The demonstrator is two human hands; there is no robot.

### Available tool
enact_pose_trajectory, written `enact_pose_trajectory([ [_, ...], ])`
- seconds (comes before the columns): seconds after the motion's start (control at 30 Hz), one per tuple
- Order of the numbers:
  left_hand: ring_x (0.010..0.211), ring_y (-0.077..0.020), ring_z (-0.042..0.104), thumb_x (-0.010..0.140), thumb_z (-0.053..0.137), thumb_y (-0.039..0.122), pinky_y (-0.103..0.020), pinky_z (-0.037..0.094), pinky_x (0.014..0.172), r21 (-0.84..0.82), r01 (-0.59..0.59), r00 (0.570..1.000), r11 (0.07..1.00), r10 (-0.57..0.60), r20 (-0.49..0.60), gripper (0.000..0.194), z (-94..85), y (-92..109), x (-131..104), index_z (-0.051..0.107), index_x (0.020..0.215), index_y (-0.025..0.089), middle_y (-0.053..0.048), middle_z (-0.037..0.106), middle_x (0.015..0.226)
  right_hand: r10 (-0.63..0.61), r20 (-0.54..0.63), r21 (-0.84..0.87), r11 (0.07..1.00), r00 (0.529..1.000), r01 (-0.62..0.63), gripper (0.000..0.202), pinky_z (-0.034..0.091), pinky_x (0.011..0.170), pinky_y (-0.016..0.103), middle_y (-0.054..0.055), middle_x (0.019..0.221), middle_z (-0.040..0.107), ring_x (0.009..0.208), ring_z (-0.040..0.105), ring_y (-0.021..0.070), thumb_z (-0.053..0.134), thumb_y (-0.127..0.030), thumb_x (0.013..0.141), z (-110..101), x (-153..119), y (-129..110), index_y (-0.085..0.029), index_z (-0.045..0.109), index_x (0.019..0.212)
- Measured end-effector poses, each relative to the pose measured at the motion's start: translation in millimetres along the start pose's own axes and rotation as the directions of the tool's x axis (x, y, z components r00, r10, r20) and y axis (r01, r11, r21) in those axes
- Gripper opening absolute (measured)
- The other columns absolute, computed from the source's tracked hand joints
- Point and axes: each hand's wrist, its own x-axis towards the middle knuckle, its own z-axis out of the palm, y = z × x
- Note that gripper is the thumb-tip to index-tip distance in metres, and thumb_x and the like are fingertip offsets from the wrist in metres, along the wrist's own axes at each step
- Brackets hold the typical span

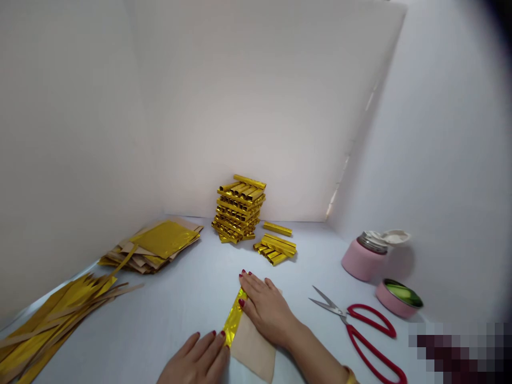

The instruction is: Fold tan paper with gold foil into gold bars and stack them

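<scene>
A sheet of gold foil paper [256,346] lies on the table with its tan back up. Along its left side, a strip is folded over and shows shiny gold [233,320]. My right hand [266,309] rests flat on the sheet, its fingertips at the far end of the folded strip. My left hand [196,360] has its fingers stretched out, with the tips touching the near end of that strip. Red-handled scissors [340,311] lie with blades apart to the right of my right hand.
Behind my hands stands a stack of folded gold tubes [240,210], with a smaller pile [276,248] beside it. Gold sheets [160,242] and cut strips [60,317] lie left. A pink jar [364,260] and a round pink container [398,301] stand right. White walls surround the table.
</scene>
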Motion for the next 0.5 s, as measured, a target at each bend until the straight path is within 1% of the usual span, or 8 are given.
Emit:
enact_pose_trajectory([
  [0.1,0.095,-0.0243,0.066,0.087,0.057,0.043,-0.034,0.051,0.083,-0.077,0.150,0.988,0.986,-0.148,0.040,0.040,-2.1,-10.0,2.3,0.060,0.114,0.014,-0.008,0.070,0.107,0.093,-0.024,-0.021,0.995,0.995,-0.093,0.057,0.019,0.109,0.054,0.009,0.150,0.021,0.138,0.020,0.0250,0.024,-0.044,0.096,2.3,-11.4,-7.7,-0.013,0.027,0.144],
  [0.2,0.097,-0.0270,0.064,0.090,0.054,0.036,-0.043,0.047,0.088,-0.118,0.288,0.955,0.950,-0.277,0.103,0.032,-8.9,-18.9,9.9,0.059,0.115,0.016,-0.009,0.070,0.107,0.160,-0.004,-0.059,0.985,0.987,-0.160,0.061,0.021,0.107,0.056,0.011,0.149,0.022,0.137,0.022,0.0291,0.028,-0.047,0.094,3.5,-28.4,-15.8,-0.011,0.030,0.143],
  [0.27,0.093,-0.0269,0.065,0.091,0.051,0.030,-0.047,0.046,0.088,-0.139,0.356,0.928,0.924,-0.332,0.173,0.027,-14.0,-20.7,18.8,0.061,0.112,0.016,-0.009,0.071,0.101,0.156,0.022,-0.077,0.985,0.988,-0.154,0.063,0.025,0.105,0.058,0.013,0.148,0.023,0.135,0.025,0.0320,0.032,-0.048,0.092,5.0,-37.9,-19.2,-0.011,0.032,0.142],
  [0.33,0.089,-0.0269,0.065,0.091,0.051,0.028,-0.048,0.047,0.086,-0.134,0.398,0.901,0.907,-0.360,0.240,0.025,-15.9,-18.6,28.7,0.063,0.109,0.014,-0.009,0.071,0.095,0.150,0.033,-0.095,0.985,0.988,-0.146,0.064,0.028,0.103,0.060,0.014,0.146,0.024,0.134,0.028,0.0342,0.037,-0.045,0.090,7.8,-43.1,-20.8,-0.009,0.033,0.142],
  [0.37,0.091,-0.0278,0.064,0.090,0.052,0.030,-0.047,0.047,0.085,-0.123,0.401,0.898,0.908,-0.363,0.250,0.027,-14.8,-16.6,32.9,0.064,0.108,0.014,-0.011,0.070,0.098,0.154,0.030,-0.105,0.983,0.988,-0.150,0.064,0.029,0.102,0.060,0.015,0.146,0.025,0.133,0.030,0.0349,0.040,-0.044,0.089,9.5,-44.1,-20.9,-0.008,0.033,0.141],
  [0.4,0.097,-0.0295,0.062,0.090,0.052,0.033,-0.046,0.047,0.086,-0.111,0.381,0.908,0.918,-0.348,0.235,0.031,-12.1,-14.3,36.0,0.063,0.111,0.013,-0.014,0.068,0.106,0.160,0.026,-0.114,0.981,0.987,-0.156,0.065,0.030,0.101,0.060,0.016,0.145,0.026,0.132,0.031,0.0355,0.042,-0.043,0.087,11.0,-44.4,-20.6,-0.007,0.034,0.141],
  [0.47,0.112,-0.0319,0.055,0.089,0.050,0.044,-0.043,0.046,0.089,-0.118,0.279,0.950,0.953,-0.256,0.178,0.046,-3.1,-10.5,38.4,0.056,0.123,0.013,-0.016,0.058,0.126,0.162,0.010,-0.118,0.980,0.987,-0.160,0.066,0.032,0.101,0.059,0.017,0.144,0.028,0.131,0.032,0.0358,0.044,-0.044,0.086,12.8,-43.8,-18.9,-0.006,0.036,0.140],
  [0.5,0.116,-0.0320,0.052,0.089,0.049,0.048,-0.042,0.046,0.090,-0.134,0.223,0.967,0.966,-0.201,0.157,0.052,2.4,-9.4,37.7,0.053,0.127,0.013,-0.015,0.055,0.130,0.156,0.003,-0.114,0.981,0.988,-0.154,0.065,0.033,0.101,0.058,0.017,0.144,0.030,0.131,0.034,0.0354,0.044,-0.045,0.086,12.7,-43.4,-17.4,-0.007,0.038,0.139],
])
